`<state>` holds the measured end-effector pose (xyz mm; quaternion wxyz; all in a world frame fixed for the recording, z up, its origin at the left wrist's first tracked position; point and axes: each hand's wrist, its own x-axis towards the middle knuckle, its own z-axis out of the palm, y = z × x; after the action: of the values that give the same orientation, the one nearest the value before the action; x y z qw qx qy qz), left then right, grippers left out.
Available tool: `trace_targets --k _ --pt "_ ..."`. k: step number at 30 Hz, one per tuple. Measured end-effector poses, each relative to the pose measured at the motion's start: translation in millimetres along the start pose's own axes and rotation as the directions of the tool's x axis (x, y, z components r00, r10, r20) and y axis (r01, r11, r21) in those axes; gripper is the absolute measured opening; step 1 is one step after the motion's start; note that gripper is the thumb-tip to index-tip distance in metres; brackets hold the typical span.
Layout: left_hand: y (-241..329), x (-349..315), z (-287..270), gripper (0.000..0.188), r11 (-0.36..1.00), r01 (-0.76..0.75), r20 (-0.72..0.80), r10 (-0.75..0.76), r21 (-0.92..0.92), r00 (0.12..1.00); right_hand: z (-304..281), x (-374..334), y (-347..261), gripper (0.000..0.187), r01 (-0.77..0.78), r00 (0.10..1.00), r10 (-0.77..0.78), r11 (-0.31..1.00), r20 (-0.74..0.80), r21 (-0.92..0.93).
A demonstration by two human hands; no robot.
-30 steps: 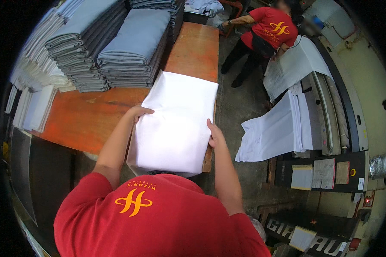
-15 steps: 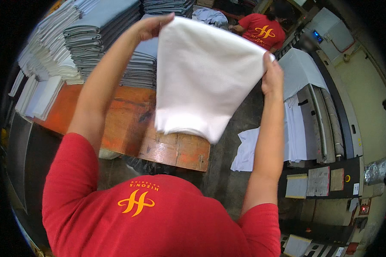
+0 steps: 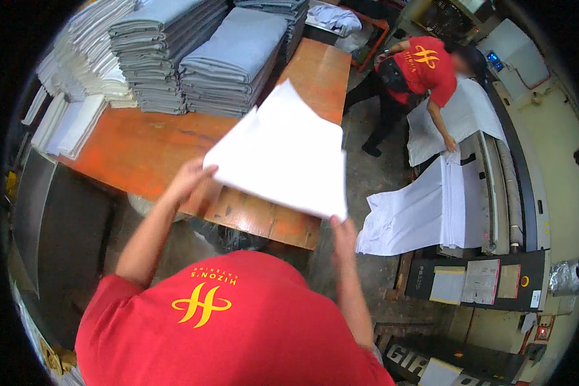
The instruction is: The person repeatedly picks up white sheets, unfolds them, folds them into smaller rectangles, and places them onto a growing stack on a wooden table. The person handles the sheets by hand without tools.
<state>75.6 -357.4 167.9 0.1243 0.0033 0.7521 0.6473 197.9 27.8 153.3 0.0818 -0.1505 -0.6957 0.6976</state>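
Now the cloth [image 3: 283, 154], raised high 0.5 s ago, is down over the table [image 3: 141, 148], fingers of both hands [image 3: 190, 180] [image 3: 342, 230] gripping its near corners.

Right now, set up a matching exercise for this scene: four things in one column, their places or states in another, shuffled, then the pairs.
Things:
1. white cloth
2. grey folded stacks
3. co-worker in red shirt
4. left hand

Places or states:
A. piled at the far end of the orange table
B. bent over a sheet at the machine on the right
C. held in the air above the table edge
D. gripping the cloth's lower left corner

Pairs: 1-C, 2-A, 3-B, 4-D
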Motion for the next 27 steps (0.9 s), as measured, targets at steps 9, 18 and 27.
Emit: trace_targets --k 9,18,27 --pt "-62.8 -110.1 -4.2 0.035 0.980 -0.178 -0.036 0.182 0.092 0.983 -24.8 -97.6 80.2 0.039 0.219 0.953 -0.260 0.947 0.155 0.236" --pt "-41.6 42.6 8.5 0.058 0.788 0.220 0.065 -0.224 -0.576 0.972 1.2 37.5 16.4 0.037 0.021 0.995 -0.024 0.999 0.096 0.037" --pt "-113.3 53.3 36.7 0.054 0.971 0.059 -0.194 -0.014 0.230 0.981 -7.2 32.9 87.1 0.060 -0.537 0.820 0.551 0.834 0.153 -0.125"
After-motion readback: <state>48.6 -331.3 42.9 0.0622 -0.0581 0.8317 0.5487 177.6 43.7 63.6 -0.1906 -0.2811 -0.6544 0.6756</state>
